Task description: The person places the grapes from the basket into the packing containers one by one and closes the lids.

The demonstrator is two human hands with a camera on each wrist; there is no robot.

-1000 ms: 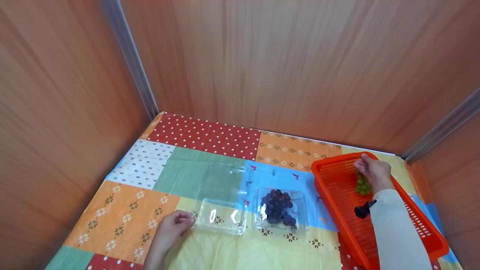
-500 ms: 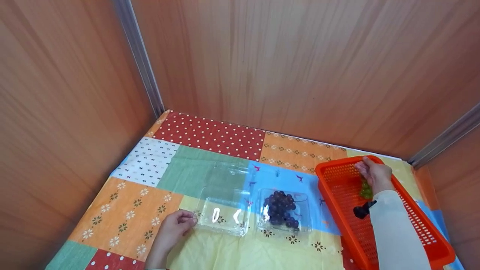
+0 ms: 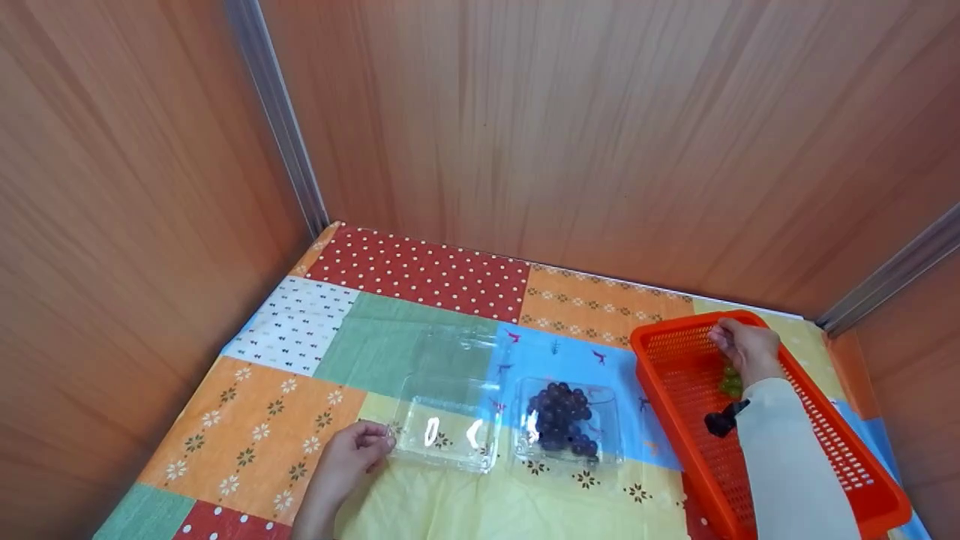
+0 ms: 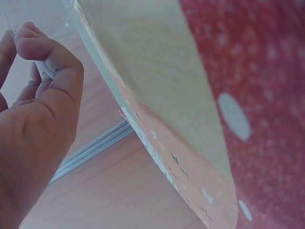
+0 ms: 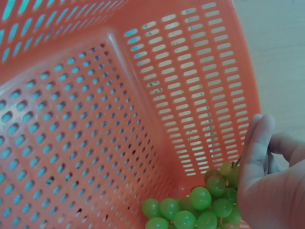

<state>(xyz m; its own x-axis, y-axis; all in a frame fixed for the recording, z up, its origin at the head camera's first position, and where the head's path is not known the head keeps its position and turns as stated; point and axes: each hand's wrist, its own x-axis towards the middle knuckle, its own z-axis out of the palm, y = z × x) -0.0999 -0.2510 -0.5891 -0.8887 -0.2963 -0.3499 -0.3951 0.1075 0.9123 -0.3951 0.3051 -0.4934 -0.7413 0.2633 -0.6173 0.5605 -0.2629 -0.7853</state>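
My left hand pinches the left front edge of a clear plastic clamshell box whose lid lies folded back; nothing shows inside it. The left wrist view has the thumb and fingers of that hand at the transparent edge. At right, my right hand reaches into the far end of an orange plastic basket. Its fingers pinch the stem end of a bunch of green grapes, which rests low in the basket. Part of the bunch is hidden behind the hand.
Between the box and the basket stands a second clear box holding a bunch of dark purple grapes. A patchwork tablecloth covers the table. Wood-grain panels enclose it at the back and both sides.
The head view has shifted slightly. My right hand's fingers have drawn in closer over the top of the green grapes, which now sit a little lower in view. The left hand stays at the box edge.
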